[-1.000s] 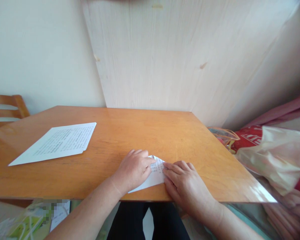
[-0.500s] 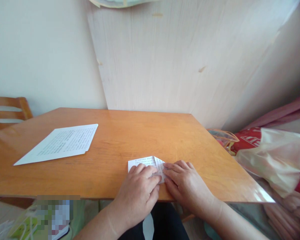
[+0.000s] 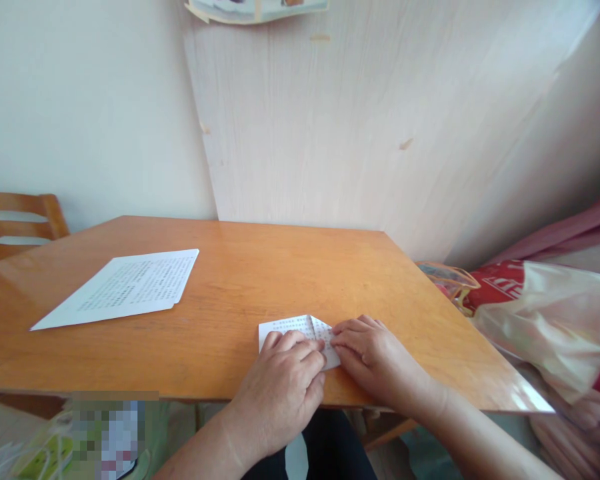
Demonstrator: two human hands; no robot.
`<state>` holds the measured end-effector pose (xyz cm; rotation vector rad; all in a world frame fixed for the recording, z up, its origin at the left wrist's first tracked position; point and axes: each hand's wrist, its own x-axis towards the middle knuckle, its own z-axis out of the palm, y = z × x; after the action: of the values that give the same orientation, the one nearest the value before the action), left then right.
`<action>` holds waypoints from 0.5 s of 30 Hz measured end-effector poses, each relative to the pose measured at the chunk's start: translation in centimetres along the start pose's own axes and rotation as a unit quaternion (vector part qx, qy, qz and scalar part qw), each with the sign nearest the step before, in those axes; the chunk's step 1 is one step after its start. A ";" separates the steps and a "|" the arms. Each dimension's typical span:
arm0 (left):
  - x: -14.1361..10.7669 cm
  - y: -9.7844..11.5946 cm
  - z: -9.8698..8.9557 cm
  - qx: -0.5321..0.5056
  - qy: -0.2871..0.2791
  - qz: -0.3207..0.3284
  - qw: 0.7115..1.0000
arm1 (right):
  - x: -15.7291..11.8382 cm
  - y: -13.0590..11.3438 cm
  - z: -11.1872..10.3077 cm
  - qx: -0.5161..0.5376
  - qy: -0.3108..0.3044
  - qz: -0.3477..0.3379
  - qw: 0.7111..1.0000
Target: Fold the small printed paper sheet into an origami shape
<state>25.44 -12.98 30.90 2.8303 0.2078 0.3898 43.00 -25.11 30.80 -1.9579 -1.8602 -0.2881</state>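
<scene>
A small folded sheet of printed paper (image 3: pixel 286 325) lies near the table's front edge, with a crease and a slanted right corner. Over its lower left part rests my left hand (image 3: pixel 285 387), fingers curled and close together, pressing the paper down. My right hand (image 3: pixel 377 360) has its fingertips closed at the paper's right edge, next to the slanted fold. The lower left of the paper is hidden beneath my left hand, and what the thumbs do is partly out of sight.
A stack of printed sheets (image 3: pixel 140 287) lies on the left of the wooden table (image 3: pixel 280 267). There is a wooden chair (image 3: pixel 23 227) at far left. Plastic bags (image 3: pixel 545 313) stand beyond the right edge. A bag with items (image 3: pixel 55 453) sits low at left.
My right hand has shifted slightly rightward, showing more of the paper's right end between the hands. My left hand still presses the paper. The camera view has tilted a little.
</scene>
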 end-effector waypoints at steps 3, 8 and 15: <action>0.1 0.0 -0.2 -0.004 -0.002 -0.001 1.000 | 0.0 0.2 -0.3 0.064 -0.028 0.041 0.997; 0.2 -0.2 -1.4 -0.007 -0.010 0.019 1.000 | -0.8 -0.4 -0.6 0.120 -0.040 0.076 0.989; 0.4 -1.1 -1.9 0.010 -0.001 0.037 0.999 | -1.8 -3.6 -0.3 0.171 -0.066 0.155 0.971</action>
<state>25.17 -11.37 32.47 2.8639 0.1063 0.4027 39.31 -26.86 30.88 -2.0159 -1.5206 0.2464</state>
